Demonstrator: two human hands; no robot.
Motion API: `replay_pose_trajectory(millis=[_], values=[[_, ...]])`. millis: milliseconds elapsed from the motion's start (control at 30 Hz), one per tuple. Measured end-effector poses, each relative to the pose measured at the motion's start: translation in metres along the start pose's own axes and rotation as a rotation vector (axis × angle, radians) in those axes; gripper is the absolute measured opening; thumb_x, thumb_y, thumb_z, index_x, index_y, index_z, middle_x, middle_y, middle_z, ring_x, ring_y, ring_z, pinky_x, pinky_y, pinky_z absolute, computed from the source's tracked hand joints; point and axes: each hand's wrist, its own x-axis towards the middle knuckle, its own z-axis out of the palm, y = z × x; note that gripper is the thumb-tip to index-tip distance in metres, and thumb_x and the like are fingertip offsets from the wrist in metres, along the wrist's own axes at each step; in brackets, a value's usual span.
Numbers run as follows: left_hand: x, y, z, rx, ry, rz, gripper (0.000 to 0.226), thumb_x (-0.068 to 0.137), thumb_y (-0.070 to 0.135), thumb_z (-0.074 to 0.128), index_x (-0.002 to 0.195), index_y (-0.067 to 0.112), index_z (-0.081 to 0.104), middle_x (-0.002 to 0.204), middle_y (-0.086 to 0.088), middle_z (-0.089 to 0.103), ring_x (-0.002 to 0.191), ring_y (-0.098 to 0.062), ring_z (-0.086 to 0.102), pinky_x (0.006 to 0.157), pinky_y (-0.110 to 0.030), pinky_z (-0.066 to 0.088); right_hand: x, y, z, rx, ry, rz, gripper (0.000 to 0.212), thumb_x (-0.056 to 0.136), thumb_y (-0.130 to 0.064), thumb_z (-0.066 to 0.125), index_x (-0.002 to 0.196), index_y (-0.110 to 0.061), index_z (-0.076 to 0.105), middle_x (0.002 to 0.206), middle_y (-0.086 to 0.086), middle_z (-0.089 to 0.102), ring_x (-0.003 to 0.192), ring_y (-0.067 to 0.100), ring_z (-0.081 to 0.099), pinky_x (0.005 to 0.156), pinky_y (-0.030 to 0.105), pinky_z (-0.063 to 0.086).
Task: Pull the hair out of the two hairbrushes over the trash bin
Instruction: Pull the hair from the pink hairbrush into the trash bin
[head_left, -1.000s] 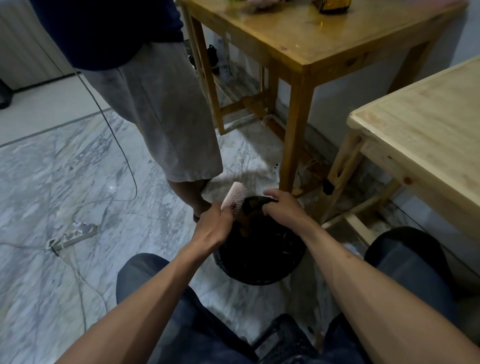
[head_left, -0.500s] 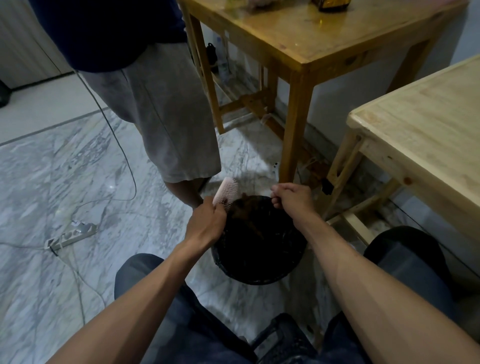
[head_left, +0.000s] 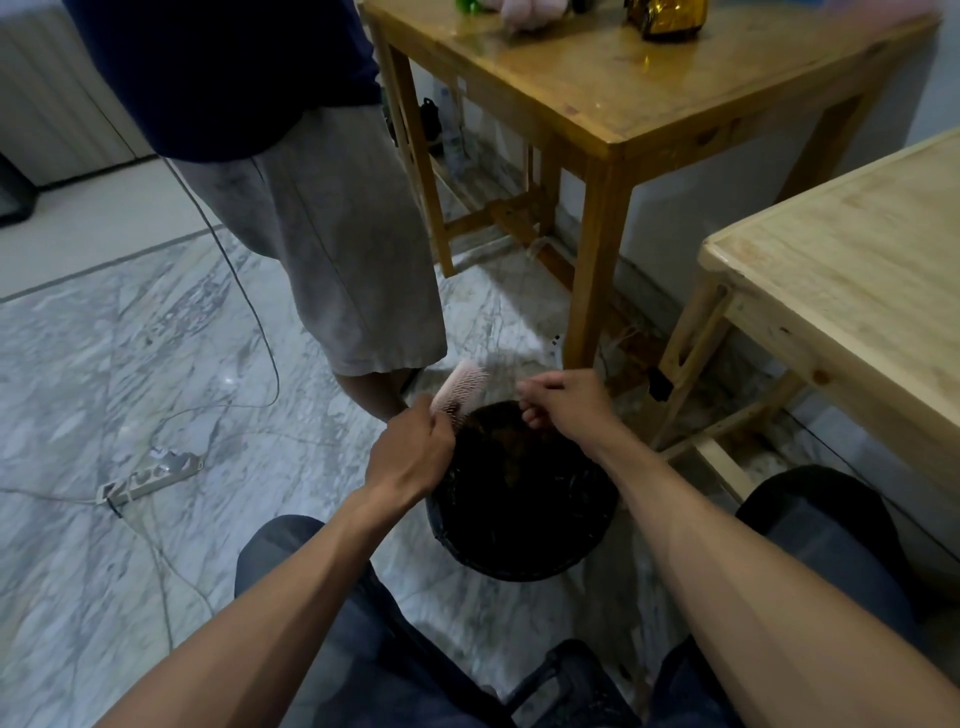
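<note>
My left hand (head_left: 410, 452) grips the handle of a pale pink hairbrush (head_left: 461, 388), whose bristled head points up and away over the far left rim of the black trash bin (head_left: 524, 569). My right hand (head_left: 566, 402) hovers over the bin's far edge, a short gap to the right of the brush. Its fingertips are pinched together on a faint wisp of hair. The bin stands on the floor between my knees. Only one hairbrush is in view.
Another person in grey shorts (head_left: 337, 249) stands just behind the bin. A brown wooden table (head_left: 649, 93) is at the back right and a pale wooden table (head_left: 841, 270) at the right. A power strip (head_left: 150, 475) and cables lie on the marble floor to the left.
My right hand has lifted out of the bin and drawn right, away from the brush, with its fingers pinched. My left hand has swung the brush left and turned it.
</note>
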Motion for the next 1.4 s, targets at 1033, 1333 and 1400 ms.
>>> replay_pose_trajectory(millis=[1033,1333,1400], values=[[0.006,0.005,0.007,-0.063,-0.194,-0.181,0.040,0.085,0.016,0.049,0.124,0.005,0.045,0.106,-0.018,0.064,0.085,-0.035,0.066,0.068,-0.045,0.058,-0.005,0.004,-0.015,0.094,0.339,0.110,0.017,0.102,-0.015,0.059,0.098,-0.010,0.075,0.080,0.000,0.068,0.066,0.007,0.060,0.059,0.017,0.051],[-0.002,0.011,0.008,-0.233,-0.205,-0.128,0.042,0.080,0.022,0.041,0.120,0.012,0.048,0.099,-0.015,0.063,0.072,-0.028,0.059,0.061,-0.044,0.048,-0.006,0.018,-0.007,-0.544,-0.208,0.241,0.058,0.093,-0.012,0.056,0.150,-0.020,0.049,0.139,0.003,0.059,0.107,0.023,0.069,0.084,0.036,0.060],[-0.004,0.016,0.009,-0.258,-0.209,-0.097,0.039,0.082,0.021,0.042,0.119,0.013,0.050,0.102,-0.012,0.064,0.077,-0.026,0.060,0.063,-0.040,0.048,-0.008,0.013,0.004,-0.629,-0.148,0.125,0.063,0.092,-0.026,0.060,0.153,-0.023,0.045,0.147,0.005,0.057,0.124,0.028,0.062,0.101,0.039,0.053]])
